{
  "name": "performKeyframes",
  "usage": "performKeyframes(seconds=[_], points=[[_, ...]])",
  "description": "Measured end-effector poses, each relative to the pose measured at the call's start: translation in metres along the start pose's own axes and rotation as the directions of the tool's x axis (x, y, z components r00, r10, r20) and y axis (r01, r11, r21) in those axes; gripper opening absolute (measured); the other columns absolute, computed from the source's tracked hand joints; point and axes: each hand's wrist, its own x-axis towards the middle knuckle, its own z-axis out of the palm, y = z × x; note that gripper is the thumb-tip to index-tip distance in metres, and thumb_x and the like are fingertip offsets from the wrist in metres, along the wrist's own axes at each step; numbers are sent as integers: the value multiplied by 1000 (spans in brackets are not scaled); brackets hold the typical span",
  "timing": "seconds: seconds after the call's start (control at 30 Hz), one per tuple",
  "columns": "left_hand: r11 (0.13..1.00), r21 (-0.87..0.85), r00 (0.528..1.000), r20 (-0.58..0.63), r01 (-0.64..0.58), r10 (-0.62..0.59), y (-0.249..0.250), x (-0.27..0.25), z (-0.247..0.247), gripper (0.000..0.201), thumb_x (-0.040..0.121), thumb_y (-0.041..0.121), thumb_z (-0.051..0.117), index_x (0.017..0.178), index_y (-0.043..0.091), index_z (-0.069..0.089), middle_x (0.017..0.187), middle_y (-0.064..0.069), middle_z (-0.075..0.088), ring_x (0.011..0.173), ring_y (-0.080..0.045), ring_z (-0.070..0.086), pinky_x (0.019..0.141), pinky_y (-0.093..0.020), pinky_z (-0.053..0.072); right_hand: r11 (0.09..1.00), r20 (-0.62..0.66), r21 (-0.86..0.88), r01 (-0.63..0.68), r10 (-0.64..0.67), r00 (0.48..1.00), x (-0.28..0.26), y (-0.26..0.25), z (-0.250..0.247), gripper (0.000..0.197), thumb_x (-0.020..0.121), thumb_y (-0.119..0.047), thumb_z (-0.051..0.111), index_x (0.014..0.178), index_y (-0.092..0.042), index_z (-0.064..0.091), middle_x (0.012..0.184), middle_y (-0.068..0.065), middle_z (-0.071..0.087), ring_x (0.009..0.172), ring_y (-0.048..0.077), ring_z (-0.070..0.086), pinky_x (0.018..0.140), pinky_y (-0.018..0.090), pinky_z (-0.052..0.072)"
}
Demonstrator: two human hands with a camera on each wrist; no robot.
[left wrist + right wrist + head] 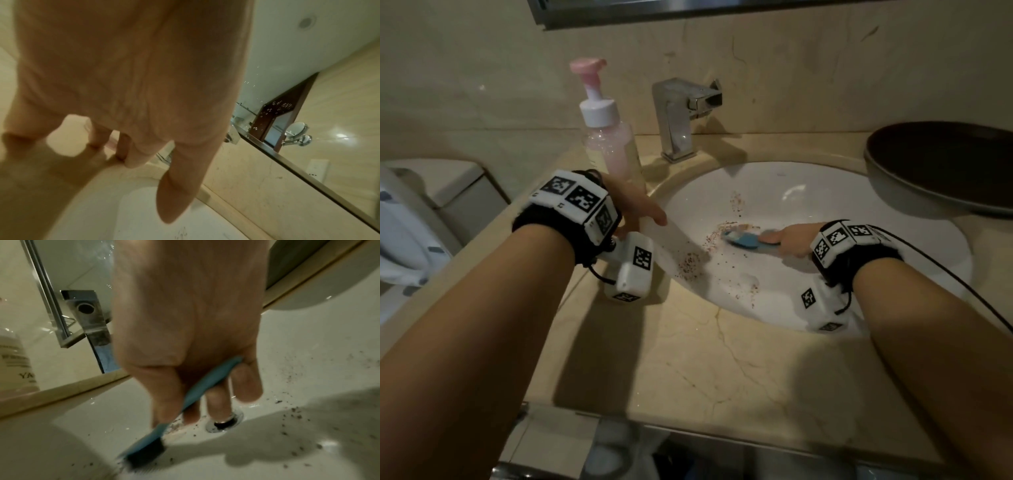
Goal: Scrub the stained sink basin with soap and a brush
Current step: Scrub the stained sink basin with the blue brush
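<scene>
Right hand up close, fingers wrapped round the blue brush, bristles down on the speckled sink basin beside the drain. Left hand rests flat and relaxed on the basin's left rim, just before the soap bottle.

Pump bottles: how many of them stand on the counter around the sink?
1. The pink pump bottle stands on the counter at the sink's back left rim, left of the faucet, just behind the left hand.
</scene>
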Motion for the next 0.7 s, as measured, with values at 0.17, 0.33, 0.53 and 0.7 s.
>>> performKeyframes(seconds=[0.17, 0.33, 0.53, 0.7], points=[[995, 97, 999, -44, 32, -28, 10, -2, 6, 62, 85, 27, 63, 138, 8, 38, 131, -16, 53, 121, -30, 51, 105, -41, 41, 986, 62, -128, 103, -95, 993, 1, -15, 0, 46, 102, -14, 31, 147, -26, 28, 111, 11, 58, 83, 25, 54, 55, 13, 37], [997, 72, 1000, -5, 20, -20, 8, -1, 1, 53, 87, 24, 60, 134, 6, 43, 130, -16, 55, 121, -30, 52, 103, -41, 43, 984, -88, -178, -29, 14, 996, 8, -1, 8, 48, 100, -16, 35, 148, -17, 30, 144, 15, 41, 132, 31, 41, 102, 34, 35], [992, 126, 998, 49, 29, -36, 9, -4, -3, 61, 85, 31, 61, 137, 7, 40, 130, -19, 56, 120, -32, 54, 105, -44, 42, 995, 90, -80, 66, -59, 994, -1, -13, 0, 51, 101, -9, 30, 147, -31, 25, 91, 2, 51, 63, 14, 44, 50, 14, 38], [996, 84, 1000, -2, 3, -3, 8, -3, -6, 52, 88, 23, 60, 132, 3, 43, 131, -18, 53, 122, -30, 50, 106, -42, 41, 945, -9, -327, 14, -18, 1000, 8, -14, 2, 38, 104, -17, 28, 140, -8, 37, 130, 16, 53, 106, 28, 57, 84, 29, 44]])
